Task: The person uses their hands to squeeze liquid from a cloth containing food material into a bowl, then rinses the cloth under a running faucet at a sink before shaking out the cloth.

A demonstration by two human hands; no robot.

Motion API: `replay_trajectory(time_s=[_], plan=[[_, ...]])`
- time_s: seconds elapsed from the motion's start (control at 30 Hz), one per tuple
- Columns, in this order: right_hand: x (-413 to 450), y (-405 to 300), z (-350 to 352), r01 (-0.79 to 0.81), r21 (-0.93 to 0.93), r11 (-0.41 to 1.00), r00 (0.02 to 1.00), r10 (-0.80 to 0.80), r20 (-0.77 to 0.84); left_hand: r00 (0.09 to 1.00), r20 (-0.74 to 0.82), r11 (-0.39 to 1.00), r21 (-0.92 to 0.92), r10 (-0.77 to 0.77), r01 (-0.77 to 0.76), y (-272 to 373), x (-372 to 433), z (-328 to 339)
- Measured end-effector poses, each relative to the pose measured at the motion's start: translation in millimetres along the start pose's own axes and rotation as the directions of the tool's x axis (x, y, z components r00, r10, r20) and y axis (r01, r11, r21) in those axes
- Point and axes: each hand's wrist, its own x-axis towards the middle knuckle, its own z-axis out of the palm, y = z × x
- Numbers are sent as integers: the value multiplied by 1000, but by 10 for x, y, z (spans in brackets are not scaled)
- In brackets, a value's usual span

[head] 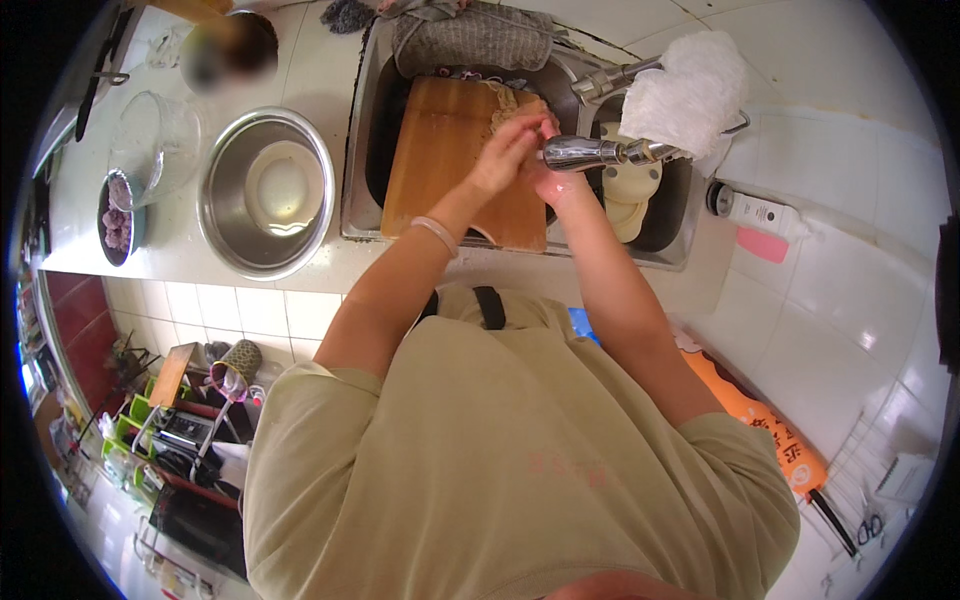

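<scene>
Both hands meet under the chrome faucet spout (581, 153), over the sink. My left hand (506, 154), with a pale bangle (436, 234) further up the arm, has its fingers against my right hand (553, 184). The spout hides part of the right hand, so whether anything lies between the palms cannot be told. Below them a wooden cutting board (442, 161) rests tilted across the larger sink basin (375, 142). A crumpled beige cloth or net (504, 109) lies at the board's far right corner, just beyond my fingers.
Left of the sink stand a steel bowl (214, 187) with cloudy liquid, a clear bowl (142, 127) and a small bowl of purplish food (118, 221). Cream-coloured dishes (626, 184) sit in the smaller basin. A grey towel (472, 41) drapes the back rim; a white cloth (686, 90) covers the faucet.
</scene>
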Motion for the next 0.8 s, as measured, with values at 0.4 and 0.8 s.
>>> replay_trajectory(time_s=[0.4,0.8], plan=[[66,-59,43,90,73,993,995,-93,38,983,-161,961,274,87,-40,-51,71,-67],[-65,-210,-26,-39,143,989,982,11,190,844,-29,844,28,-535,536,-514,383,-579]])
